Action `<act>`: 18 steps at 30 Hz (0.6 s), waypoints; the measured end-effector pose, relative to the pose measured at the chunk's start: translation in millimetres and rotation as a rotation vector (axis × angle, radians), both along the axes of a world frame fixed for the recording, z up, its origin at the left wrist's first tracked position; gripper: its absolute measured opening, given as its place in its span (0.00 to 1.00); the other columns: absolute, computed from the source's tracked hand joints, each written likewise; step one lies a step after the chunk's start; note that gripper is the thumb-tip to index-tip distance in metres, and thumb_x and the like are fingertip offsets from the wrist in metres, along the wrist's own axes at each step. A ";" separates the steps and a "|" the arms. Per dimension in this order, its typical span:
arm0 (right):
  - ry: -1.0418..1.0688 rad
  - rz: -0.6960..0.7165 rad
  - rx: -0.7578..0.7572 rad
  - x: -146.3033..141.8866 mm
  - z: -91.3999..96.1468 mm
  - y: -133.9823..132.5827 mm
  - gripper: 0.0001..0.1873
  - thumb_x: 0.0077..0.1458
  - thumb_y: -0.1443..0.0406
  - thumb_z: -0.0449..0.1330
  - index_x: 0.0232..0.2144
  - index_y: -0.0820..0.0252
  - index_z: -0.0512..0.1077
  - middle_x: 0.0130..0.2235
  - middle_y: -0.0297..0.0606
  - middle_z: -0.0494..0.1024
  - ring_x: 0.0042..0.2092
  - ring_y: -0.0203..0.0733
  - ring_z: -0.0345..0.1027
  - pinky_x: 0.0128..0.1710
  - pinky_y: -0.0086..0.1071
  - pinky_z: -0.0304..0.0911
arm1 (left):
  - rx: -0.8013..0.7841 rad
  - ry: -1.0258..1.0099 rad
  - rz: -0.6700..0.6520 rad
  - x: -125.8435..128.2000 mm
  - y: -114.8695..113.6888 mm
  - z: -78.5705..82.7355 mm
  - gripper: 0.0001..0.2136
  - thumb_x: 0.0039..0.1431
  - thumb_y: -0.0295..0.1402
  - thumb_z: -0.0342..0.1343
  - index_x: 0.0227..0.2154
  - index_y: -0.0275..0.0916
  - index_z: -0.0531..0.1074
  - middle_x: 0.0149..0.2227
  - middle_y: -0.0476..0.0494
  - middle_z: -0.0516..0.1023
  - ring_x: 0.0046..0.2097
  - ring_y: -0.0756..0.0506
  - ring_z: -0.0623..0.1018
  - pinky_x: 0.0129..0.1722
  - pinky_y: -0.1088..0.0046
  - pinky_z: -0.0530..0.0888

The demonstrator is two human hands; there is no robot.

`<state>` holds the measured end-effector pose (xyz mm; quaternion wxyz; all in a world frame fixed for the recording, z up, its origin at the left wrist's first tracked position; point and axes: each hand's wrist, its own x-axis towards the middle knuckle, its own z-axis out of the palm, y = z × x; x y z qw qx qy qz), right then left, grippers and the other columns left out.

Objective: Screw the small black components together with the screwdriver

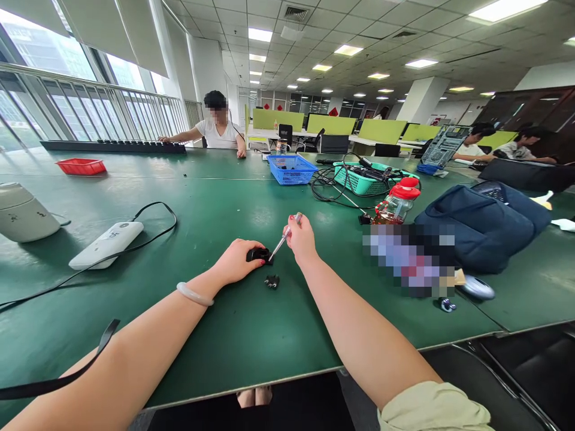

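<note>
My left hand [238,260] is closed around a small black plastic part [258,255] and holds it down on the green table [215,335]. Pinched in the fingers of my right hand [302,238] is a slim, shiny screwdriver [281,242], slanting down to the left. Its tip meets the right end of the black part, though the exact contact is too small to make out. Just below the tip lies a small black piece with metallic bits [272,281], touched by neither hand.
A white power bank-like device [106,244] with a black cord lies left. Beyond are a red tray [81,167], blue basket [291,170] and green basket [359,182] of cables. Right stand a red-lidded bottle [398,203] and dark blue bag [480,224]. A person [220,129] sits opposite.
</note>
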<state>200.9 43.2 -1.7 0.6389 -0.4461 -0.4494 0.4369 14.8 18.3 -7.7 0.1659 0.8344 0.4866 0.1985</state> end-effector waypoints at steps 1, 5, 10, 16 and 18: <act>-0.006 0.004 0.028 -0.1 0.1 -0.6 0.13 0.60 0.54 0.58 0.31 0.53 0.59 0.20 0.25 0.68 0.17 0.31 0.55 0.16 0.25 0.49 | 0.005 0.002 0.017 -0.4 0.8 -1.1 0.18 0.56 0.40 0.58 0.49 0.42 0.77 0.49 0.43 0.81 0.53 0.35 0.74 0.58 0.55 0.70; -0.103 0.030 0.155 -1.5 -0.3 -4.7 0.12 0.60 0.54 0.55 0.32 0.53 0.60 0.23 0.26 0.70 0.19 0.32 0.56 0.20 0.27 0.54 | 0.006 0.006 0.044 -2.1 3.3 -4.4 0.21 0.54 0.42 0.60 0.50 0.41 0.76 0.50 0.42 0.80 0.55 0.34 0.73 0.58 0.54 0.70; -0.332 0.114 0.324 -3.0 1.0 -12.3 0.10 0.61 0.55 0.53 0.33 0.53 0.63 0.26 0.30 0.72 0.24 0.35 0.62 0.25 0.29 0.59 | 0.012 0.023 0.027 -2.1 2.3 -4.6 0.23 0.54 0.41 0.60 0.52 0.39 0.75 0.51 0.41 0.80 0.55 0.34 0.73 0.60 0.53 0.69; -0.437 0.174 0.311 -4.7 12.1 -20.9 0.08 0.55 0.57 0.58 0.32 0.53 0.66 0.26 0.30 0.71 0.27 0.37 0.65 0.29 0.31 0.61 | 0.030 0.020 0.031 -1.7 0.9 -3.8 0.22 0.55 0.40 0.58 0.52 0.40 0.75 0.50 0.40 0.80 0.54 0.34 0.74 0.59 0.54 0.70; -0.469 0.139 0.297 -4.8 14.8 -21.6 0.09 0.53 0.56 0.61 0.31 0.54 0.67 0.24 0.28 0.69 0.26 0.37 0.64 0.29 0.31 0.60 | 0.042 0.014 0.033 -2.0 1.2 -4.2 0.21 0.55 0.39 0.57 0.52 0.40 0.76 0.49 0.40 0.80 0.54 0.35 0.74 0.58 0.54 0.70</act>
